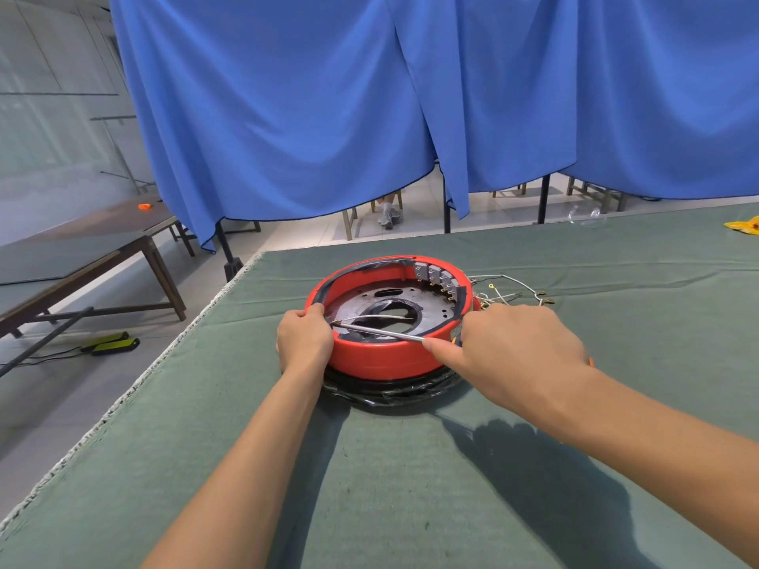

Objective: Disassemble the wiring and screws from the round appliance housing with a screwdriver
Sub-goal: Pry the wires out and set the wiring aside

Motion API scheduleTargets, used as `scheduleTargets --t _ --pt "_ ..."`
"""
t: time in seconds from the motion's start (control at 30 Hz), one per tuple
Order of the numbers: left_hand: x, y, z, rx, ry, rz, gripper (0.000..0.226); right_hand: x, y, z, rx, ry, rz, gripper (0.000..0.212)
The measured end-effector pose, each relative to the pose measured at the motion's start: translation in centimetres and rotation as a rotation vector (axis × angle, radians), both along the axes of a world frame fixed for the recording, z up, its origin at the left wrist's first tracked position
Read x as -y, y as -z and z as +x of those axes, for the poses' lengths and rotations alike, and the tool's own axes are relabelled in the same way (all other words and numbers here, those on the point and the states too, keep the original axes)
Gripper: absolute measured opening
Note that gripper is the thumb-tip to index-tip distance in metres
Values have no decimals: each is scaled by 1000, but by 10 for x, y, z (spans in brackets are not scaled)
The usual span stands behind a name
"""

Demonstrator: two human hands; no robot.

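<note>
The round red plastic appliance housing (390, 355) sat on the green felt-covered table (410, 486), nearer the table's left edge than its right, with its black base ring against the cloth. My left hand (304, 340) curled over the housing's near-left rim, thumb side inside, gripping the wall. My right hand (513, 351) gripped the orange-handled screwdriver (380, 331), forefinger stretched along its steel shaft; the shaft crossed over the near rim and its tip lay at the inner left wall, beside my left fingers. A white wire (378, 318) arched above the grey metal plate inside. Loose wires with terminals (517, 291) trailed on the cloth just beyond the right rim. Open felt stretched toward me and rightward.
</note>
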State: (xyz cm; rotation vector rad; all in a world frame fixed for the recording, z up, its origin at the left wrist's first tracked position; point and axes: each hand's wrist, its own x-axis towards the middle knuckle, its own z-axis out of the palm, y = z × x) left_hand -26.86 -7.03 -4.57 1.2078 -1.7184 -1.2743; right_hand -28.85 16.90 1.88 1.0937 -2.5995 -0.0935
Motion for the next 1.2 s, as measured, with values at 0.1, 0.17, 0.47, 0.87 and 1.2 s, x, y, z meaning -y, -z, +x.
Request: scheduleTargets --t 0.1,0.17,0.47,0.87,1.2 --pt "0 -1 0 13 -3 -11 32 3 0 12 -7 0 27 49" --pt "-1 -2 0 26 -6 -19 33 6 -2 19 22 19 15 50" --pt "-3 -8 3 82 9 -46 33 9 -6 30 130 68 -28 53" --pt "0 -4 2 40 16 -39 33 -2 2 3 53 2 -13 61" --pt "-1 -2 2 -9 3 -21 30 -4 3 1 37 50 -26 63"
